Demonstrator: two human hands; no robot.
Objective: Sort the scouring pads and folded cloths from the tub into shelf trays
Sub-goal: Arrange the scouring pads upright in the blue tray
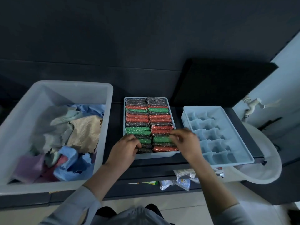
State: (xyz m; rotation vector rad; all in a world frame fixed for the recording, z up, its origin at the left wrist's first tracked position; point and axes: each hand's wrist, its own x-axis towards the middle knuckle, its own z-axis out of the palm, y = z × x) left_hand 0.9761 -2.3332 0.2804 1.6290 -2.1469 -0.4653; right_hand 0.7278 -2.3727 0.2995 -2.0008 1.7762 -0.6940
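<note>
A large white tub (pixel 103 95) on the left holds several loose cloths (pixel 84 130) in blue, beige, grey and purple. In the middle a shallow pale tray (pixel 155 155) is packed with two columns of glittery scouring pads (pixel 138 117) in black, red and green. My left hand (pixel 125 147) curls over the front pads of the left column and grips a dark one. My right hand (pixel 185 141), blurred, hovers over the front of the right column with its fingers bent, touching a green pad (pixel 160 139).
A pale blue divided tray (pixel 243 153) with several vacant compartments sits to the right, overhanging a white basin (pixel 266 169). A tap (pixel 253 103) juts from the right wall. Plastic packets (pixel 180 181) lie on a lower ledge in front. A black board (pixel 224 82) leans behind.
</note>
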